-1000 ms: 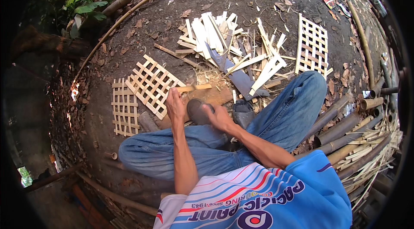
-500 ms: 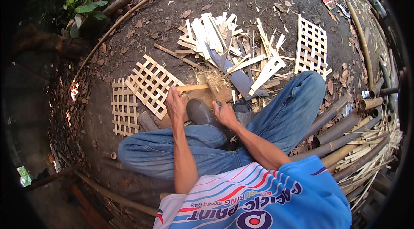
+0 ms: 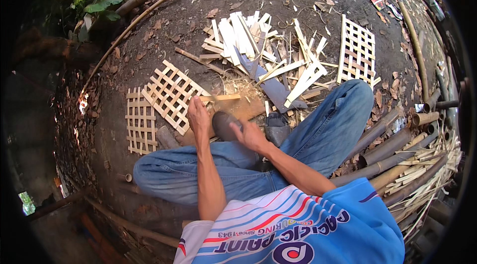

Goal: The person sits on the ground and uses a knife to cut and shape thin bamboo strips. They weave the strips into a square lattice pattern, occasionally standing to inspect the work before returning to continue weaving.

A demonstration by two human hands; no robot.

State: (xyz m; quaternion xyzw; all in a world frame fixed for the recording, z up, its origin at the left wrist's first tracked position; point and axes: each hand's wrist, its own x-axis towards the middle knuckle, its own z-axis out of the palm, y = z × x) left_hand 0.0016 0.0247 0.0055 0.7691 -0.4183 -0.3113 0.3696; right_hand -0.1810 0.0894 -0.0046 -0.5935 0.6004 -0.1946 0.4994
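Observation:
My left hand (image 3: 199, 116) is closed on one end of a pale bamboo strip (image 3: 226, 97), which points right over a brown wooden board (image 3: 251, 107). My right hand (image 3: 252, 137) is closed beside my dark shoe (image 3: 224, 125), a little below the strip and apart from it. A dark bit of the knife's handle (image 3: 239, 124) shows by its thumb; the blade is blurred and cannot be made out. Pale shavings (image 3: 243, 86) lie at the board's far edge. Just left of my left hand rests a woven bamboo lattice (image 3: 174, 96).
Beyond the board lie a heap of split bamboo strips (image 3: 238, 40) and a grey saw-like blade (image 3: 273, 92). A second lattice (image 3: 141, 121) is at left, a third (image 3: 357, 52) at far right. Bamboo poles (image 3: 387, 147) and thin slivers (image 3: 422, 179) crowd the right side.
My right hand has drawn back toward me and slightly left, taking the knife off the strip. My left hand still holds the strip in nearly the same place.

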